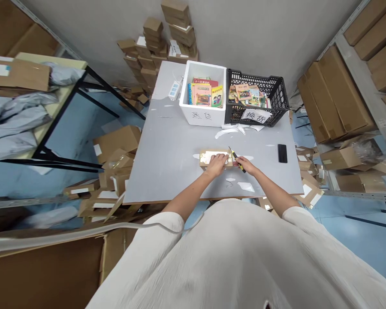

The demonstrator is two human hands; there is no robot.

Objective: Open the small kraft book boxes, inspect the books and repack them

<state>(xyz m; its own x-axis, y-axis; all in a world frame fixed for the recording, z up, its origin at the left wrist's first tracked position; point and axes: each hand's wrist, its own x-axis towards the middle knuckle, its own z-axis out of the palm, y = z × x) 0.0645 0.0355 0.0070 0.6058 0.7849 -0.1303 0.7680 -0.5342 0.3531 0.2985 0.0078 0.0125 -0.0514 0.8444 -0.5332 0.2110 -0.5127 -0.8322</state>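
Observation:
On the grey table (161,159) lies a small brown cardboard box (203,159) with a white label and shiny tape on top. My left hand (216,165) presses on the top of the box, fingers spread over the label. At the right end of the box, my right hand (245,165) is closed round a yellow and black utility knife (234,154), its tip pointing up and left. Some fingertips of my right hand are near the box's right side, and whether they touch it is unclear.
Behind the box stand a white bin (202,118) and a black crate (279,101), both holding books. A phone (282,153) lies at the right. Paper scraps (246,186) dot the table. Cartons (119,139) crowd the floor at left; a shelf (350,68) with boxes stands right.

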